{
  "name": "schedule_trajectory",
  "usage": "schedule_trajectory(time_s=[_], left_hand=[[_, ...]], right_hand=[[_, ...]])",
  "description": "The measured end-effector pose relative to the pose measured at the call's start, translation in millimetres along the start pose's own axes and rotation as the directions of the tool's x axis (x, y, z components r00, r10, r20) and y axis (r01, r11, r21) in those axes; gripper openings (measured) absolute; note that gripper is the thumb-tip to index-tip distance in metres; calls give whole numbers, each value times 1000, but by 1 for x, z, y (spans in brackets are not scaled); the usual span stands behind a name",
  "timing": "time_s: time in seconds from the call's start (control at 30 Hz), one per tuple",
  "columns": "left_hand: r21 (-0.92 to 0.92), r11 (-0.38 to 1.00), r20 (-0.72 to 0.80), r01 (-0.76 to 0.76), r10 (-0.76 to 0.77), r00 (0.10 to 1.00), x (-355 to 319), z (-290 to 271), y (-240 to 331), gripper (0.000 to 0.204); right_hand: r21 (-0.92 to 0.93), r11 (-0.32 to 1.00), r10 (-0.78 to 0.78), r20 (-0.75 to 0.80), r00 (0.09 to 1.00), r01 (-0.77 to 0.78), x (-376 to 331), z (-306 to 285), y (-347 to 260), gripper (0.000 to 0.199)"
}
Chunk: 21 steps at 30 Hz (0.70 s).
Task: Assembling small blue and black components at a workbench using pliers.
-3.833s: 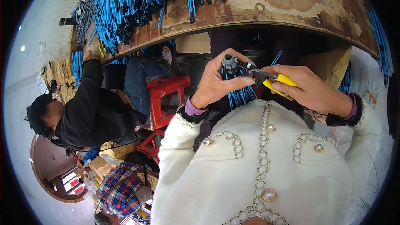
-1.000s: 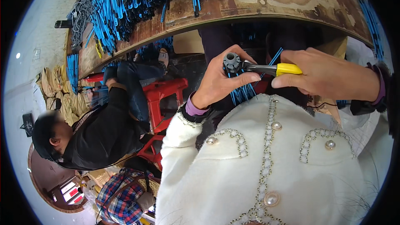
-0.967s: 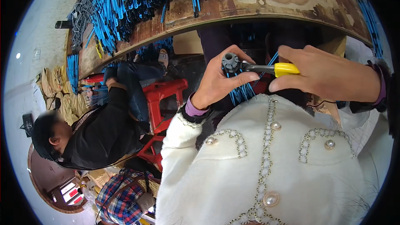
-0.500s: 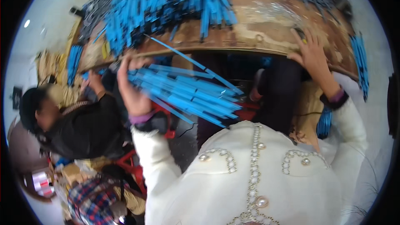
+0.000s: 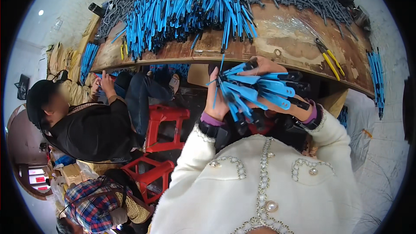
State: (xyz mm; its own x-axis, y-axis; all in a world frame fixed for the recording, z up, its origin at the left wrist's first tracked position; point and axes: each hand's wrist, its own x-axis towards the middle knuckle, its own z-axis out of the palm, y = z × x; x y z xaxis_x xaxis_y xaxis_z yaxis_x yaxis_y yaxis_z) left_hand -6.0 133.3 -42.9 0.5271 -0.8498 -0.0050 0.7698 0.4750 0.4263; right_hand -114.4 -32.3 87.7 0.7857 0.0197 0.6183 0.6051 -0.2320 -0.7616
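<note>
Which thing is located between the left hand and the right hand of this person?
In the head view, a fanned bundle of blue strips lies between the left hand and the right hand.

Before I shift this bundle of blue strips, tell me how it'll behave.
The bundle of blue strips may splay further, since it fans out loosely. Strips look fairly stiff, standing out straight, and probably light, being thin.

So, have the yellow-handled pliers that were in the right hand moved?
Yes: the pliers moved forward and to the right, from in front of the wooden table onto its top.
</note>
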Motion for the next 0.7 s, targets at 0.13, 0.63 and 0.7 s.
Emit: schedule_trajectory(time_s=[0.13, 0.63, 0.7], left_hand=[[222, 974, -182, 46, -5, 983, -30, 17, -8, 40], [804, 578, 92, 141, -356, 930, -36, 42, 18, 40], [754, 649, 75, 99, -235, 969, -40, 46, 12, 37]], right_hand=[[243, 860, 453, 36, 891, -448, -12, -3, -44, 32], [435, 720, 592, 21, 806, -540, -100, 38, 7, 39], [435, 741, 575, -17, 818, -511, -102, 40, 11, 39]])
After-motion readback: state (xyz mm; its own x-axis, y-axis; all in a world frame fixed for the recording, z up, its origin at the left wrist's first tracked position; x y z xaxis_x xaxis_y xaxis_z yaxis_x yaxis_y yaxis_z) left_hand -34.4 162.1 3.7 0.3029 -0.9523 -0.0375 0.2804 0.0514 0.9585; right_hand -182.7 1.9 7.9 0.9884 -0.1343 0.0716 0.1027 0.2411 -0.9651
